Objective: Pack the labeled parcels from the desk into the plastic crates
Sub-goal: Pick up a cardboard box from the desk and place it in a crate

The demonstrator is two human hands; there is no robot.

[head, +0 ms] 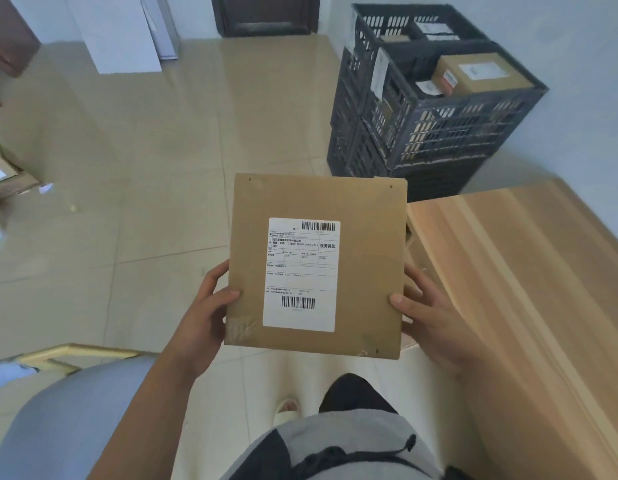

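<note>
I hold a flat brown cardboard parcel (363,209) with a white barcode label in front of me, above the tiled floor. My left hand (207,306) grips its left edge, thumb on top. My right hand (429,313) grips its right edge the same way. Dark plastic crates (449,126) stand stacked at the upper right, against the wall. The top crates hold several labelled cardboard parcels (480,76). The wooden desk (529,271) runs along my right side.
A dark door (266,15) and white boards (117,32) leaning on the wall are at the back. Cardboard boxes (3,174) lie on the floor at the far left. Beige tiled floor (162,140) stretches between me and the crates.
</note>
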